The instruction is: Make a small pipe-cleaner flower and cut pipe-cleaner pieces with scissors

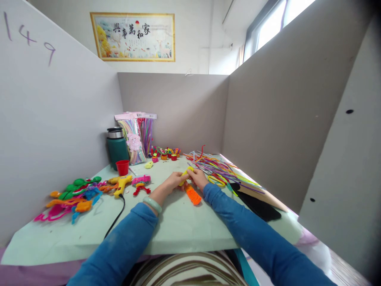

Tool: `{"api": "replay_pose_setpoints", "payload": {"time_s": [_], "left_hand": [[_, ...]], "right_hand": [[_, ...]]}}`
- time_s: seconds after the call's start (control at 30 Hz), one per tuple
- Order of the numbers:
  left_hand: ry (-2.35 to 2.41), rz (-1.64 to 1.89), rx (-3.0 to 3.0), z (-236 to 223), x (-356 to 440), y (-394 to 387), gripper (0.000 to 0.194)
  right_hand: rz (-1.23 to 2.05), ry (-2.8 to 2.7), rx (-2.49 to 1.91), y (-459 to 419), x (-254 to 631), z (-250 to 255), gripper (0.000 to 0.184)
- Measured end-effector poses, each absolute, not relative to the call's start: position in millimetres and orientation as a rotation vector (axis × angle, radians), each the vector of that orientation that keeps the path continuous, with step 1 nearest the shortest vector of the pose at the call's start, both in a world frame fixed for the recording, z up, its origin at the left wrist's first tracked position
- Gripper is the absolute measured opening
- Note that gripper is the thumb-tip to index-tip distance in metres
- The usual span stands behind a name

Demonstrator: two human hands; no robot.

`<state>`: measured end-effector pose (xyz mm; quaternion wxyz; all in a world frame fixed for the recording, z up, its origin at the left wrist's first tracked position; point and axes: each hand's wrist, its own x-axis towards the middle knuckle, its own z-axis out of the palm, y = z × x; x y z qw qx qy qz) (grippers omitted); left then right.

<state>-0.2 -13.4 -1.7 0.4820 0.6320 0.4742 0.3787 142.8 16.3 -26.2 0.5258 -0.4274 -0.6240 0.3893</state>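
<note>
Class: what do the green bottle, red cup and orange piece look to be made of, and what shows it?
Green bottle: probably coated metal, fairly matte, with a shiny silvery neck band.
Red cup: likely plastic, smooth and evenly coloured.
Orange piece: perhaps fuzzy pipe cleaners, given its ridged rows.

Table (172, 232): glue gun (121, 185), crafts (74, 198) lower left; cup (122, 167), bottle (117, 149) left; scissors (216, 180) right of center.

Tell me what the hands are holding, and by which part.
Both the left hand and right hand hold a small bright yellow fuzzy piece, seemingly by its ends; fingers hide the exact grip.
</note>
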Motion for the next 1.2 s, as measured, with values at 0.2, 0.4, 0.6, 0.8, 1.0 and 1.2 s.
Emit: {"api": "replay_pose_setpoints", "payload": {"time_s": [0.2,0.4,0.6,0.8,1.0,1.2], "left_hand": [[1.163,0.96,1.561,-3.1,-0.1,-10.5,0.042],[1.201,0.991,1.55,2.6,0.7,-15.6,0.042],[1.3,0.985,1.562,9.9,2.7,-24.5,0.038],[1.367,0.957,1.584,17.5,6.1,-32.8,0.03],[1.38,0.971,1.589,16.6,5.7,-32.1,0.03],[1.414,0.973,1.59,12.5,4.7,-27.0,0.031]], "right_hand": [[0.937,-1.488,-1.025,17.4,142.2,-26.5,0.036],[0.977,-1.495,-1.021,15.5,141.8,-25.8,0.033],[0.979,-1.505,-1.024,17.3,141.5,-27.9,0.032],[0.966,-1.544,-1.046,17.4,142.2,-28.6,0.029],[0.922,-1.573,-1.067,17.5,142.6,-28.8,0.028],[0.904,-1.569,-1.095,17.0,141.9,-27.3,0.027]]}}
